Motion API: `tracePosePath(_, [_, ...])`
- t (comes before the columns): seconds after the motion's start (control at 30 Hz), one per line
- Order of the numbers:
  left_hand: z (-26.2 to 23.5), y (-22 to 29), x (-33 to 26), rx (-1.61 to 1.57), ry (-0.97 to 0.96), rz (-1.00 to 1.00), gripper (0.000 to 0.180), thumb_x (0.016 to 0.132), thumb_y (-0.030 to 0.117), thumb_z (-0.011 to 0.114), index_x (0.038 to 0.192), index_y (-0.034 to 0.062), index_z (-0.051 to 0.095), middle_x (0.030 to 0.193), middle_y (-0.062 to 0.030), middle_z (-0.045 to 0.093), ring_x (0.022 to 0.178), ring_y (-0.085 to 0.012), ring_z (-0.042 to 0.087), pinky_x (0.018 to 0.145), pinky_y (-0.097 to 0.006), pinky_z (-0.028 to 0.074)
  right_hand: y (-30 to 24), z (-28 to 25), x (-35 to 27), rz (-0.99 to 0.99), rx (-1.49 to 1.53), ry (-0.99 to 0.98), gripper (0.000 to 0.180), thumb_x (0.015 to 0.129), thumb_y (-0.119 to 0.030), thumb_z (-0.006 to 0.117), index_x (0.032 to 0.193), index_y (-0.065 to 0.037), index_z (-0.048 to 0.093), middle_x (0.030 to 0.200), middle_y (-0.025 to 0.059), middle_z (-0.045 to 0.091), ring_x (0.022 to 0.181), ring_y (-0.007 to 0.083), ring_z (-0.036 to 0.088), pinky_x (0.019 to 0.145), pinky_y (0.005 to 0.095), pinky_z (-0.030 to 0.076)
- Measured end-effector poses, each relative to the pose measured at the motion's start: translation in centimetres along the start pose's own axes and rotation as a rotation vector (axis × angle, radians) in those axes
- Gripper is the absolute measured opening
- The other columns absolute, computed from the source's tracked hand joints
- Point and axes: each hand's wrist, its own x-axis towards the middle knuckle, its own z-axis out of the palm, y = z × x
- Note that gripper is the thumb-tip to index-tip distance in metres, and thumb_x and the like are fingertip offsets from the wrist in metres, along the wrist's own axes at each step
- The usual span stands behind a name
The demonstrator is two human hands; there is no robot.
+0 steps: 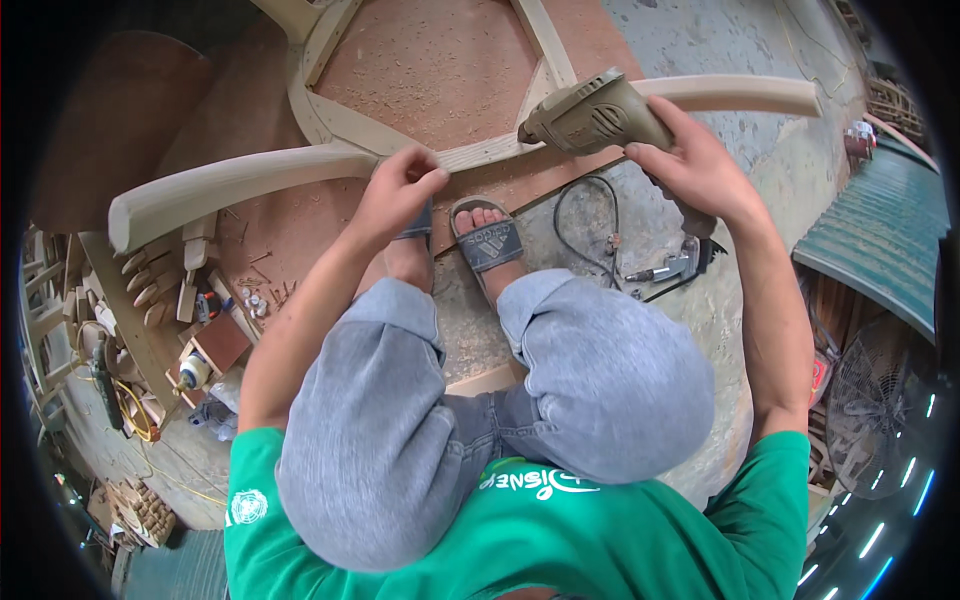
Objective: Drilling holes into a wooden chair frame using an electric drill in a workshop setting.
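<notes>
My right hand (pixel 700 165) grips an olive-brown power drill (pixel 605 118) by its handle. The drill points left, its nose just above the near rail of a pale wooden chair frame (pixel 340 122). One curved leg (pixel 235 188) of that frame reaches out to the left, another (pixel 740 95) to the right behind the drill. At the left end of the near rail is my left hand (pixel 398 195), fingers curled and thumb against the forefinger. Whatever those fingers pinch, if anything, is too small or hidden to make out.
Under the frame lies a reddish-brown board (pixel 430 60) strewn with wood chips. Loose screws (pixel 280 292) lie left of my feet. An air tool (pixel 668 270) and a black hose (pixel 560 215) rest on the concrete. A fan (pixel 865 400) and a green corrugated sheet (pixel 870 235) stand right.
</notes>
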Motion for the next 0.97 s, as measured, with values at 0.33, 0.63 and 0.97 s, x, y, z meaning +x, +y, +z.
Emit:
tracePosePath(0.33, [3.9, 11.0, 8.9, 0.058, -0.305, 0.669, 0.089, 0.080, 0.036, 0.083, 0.153, 0.0150, 0.036, 0.151, -0.0144, 0.047, 0.138, -0.0294, 0.048, 0.115, -0.049, 0.038, -5.5, -0.8, -0.7, -0.179, -0.019, 0.119, 0.063, 0.093, -0.022, 0.072, 0.140, 0.011, 0.048, 0.091, 0.0156, 0.069, 0.078, 0.0122, 0.063, 0.069, 0.0237, 0.051])
tracePosePath(0.63, [3.1, 11.4, 8.4, -0.011, -0.337, 0.526, 0.097, 0.065, 0.014, 0.091, 0.149, 0.0051, 0.043, 0.129, -0.0145, 0.064, 0.119, -0.0240, 0.061, 0.105, -0.036, 0.048, -4.3, 1.1, 0.6, -0.045, 0.047, 0.044, 0.077, 0.093, -0.028, 0.074, 0.149, 0.009, 0.036, 0.090, 0.0070, 0.065, 0.067, 0.0078, 0.059, 0.054, 0.0228, 0.046])
tracePosePath(0.97, [2.8, 11.0, 7.7, -0.031, -0.339, 0.468, 0.098, 0.067, 0.013, 0.090, 0.151, 0.0079, 0.040, 0.133, -0.0144, 0.062, 0.122, -0.0239, 0.059, 0.108, -0.036, 0.046, -3.7, 1.5, 1.0, -0.140, 0.008, 0.023, 0.077, 0.094, -0.029, 0.074, 0.150, 0.008, 0.036, 0.096, 0.0081, 0.065, 0.073, 0.0071, 0.059, 0.059, 0.0212, 0.048])
